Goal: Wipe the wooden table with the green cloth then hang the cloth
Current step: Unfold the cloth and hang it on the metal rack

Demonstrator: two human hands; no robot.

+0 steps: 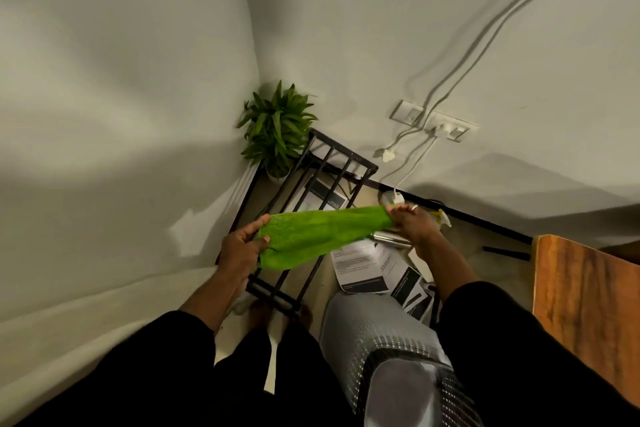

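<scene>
While both hands, left hand (242,246) and right hand (412,222), pinch the cloth (318,236) stretched over the rack (311,166), they'd best lower it evenly across a bar.

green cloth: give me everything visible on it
The green cloth is bright lime with a nubby, microfibre-like texture. It is stretched roughly level between the left hand, gripping its wider bunched end, and the right hand, pinching its narrower end. It is held in the air above the black metal rack; whether it touches the rack is unclear.
</scene>
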